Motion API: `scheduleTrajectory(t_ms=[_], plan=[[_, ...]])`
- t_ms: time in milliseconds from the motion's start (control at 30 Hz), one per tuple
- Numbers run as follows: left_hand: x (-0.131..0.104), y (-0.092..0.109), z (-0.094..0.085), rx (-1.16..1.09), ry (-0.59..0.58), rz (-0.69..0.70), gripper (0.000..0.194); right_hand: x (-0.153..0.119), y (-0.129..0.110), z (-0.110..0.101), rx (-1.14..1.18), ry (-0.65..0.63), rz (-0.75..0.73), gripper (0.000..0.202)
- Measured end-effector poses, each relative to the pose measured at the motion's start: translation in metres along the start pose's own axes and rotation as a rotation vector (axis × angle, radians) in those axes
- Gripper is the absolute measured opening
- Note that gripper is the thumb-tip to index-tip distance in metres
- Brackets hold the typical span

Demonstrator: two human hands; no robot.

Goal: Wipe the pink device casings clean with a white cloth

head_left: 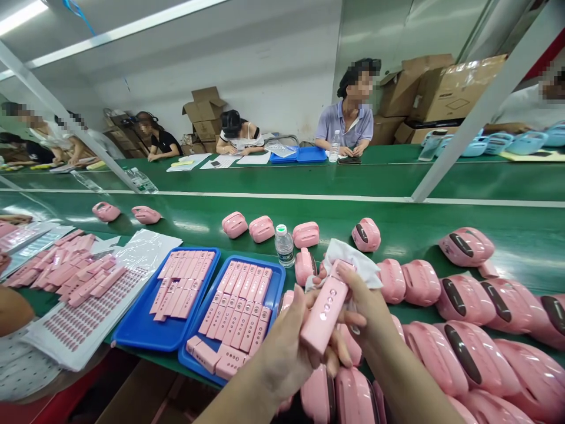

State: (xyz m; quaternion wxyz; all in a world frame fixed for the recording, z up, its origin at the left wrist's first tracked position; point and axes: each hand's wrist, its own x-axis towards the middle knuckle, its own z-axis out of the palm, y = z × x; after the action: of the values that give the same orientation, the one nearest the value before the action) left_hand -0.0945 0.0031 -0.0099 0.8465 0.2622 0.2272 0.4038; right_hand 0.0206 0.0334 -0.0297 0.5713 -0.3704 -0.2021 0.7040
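Observation:
In front of me, a long pink plastic piece [324, 312] with a row of small round printed icons is held tilted between both hands. My left hand [282, 347] is closed around its lower part, with the thumb along the side. My right hand [364, 297] grips a white cloth [353, 256] bunched at the piece's upper end, its thumb lying on the pink surface. Some right fingers are hidden behind the piece. Just left of my hands, a blue tray [279, 272] holds rows of similar pink pieces with icons.
Another blue tray [132, 327] stands further left, beside printed sticker sheets [79, 330] and a pile of pink pieces [83, 265]. Pink rounded housings [481, 353] crowd the right. A water bottle [284, 246] stands behind the trays. Several people sit across the green bench [198, 203].

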Motion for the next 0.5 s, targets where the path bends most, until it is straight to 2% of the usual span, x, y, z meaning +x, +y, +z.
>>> scheduleTrajectory(t_ms=[100, 167, 367, 500], plan=[[-0.004, -0.003, -0.004, 0.121, -0.069, 0.032, 0.072, 0.011, -0.001, -0.003, 0.088, 0.053, 0.060, 0.035], [-0.005, -0.005, -0.006, 0.168, -0.029, 0.052, 0.075, 0.014, 0.000, -0.002, 0.130, 0.067, 0.081, 0.037], [-0.002, -0.012, 0.000, 0.102, 0.088, 0.080, 0.097, 0.011, 0.009, 0.007, 0.128, 0.147, 0.061, 0.036], [0.003, -0.020, -0.006, 0.130, 0.105, -0.028, 0.103, 0.021, 0.010, -0.008, -0.038, 0.133, 0.008, 0.037]])
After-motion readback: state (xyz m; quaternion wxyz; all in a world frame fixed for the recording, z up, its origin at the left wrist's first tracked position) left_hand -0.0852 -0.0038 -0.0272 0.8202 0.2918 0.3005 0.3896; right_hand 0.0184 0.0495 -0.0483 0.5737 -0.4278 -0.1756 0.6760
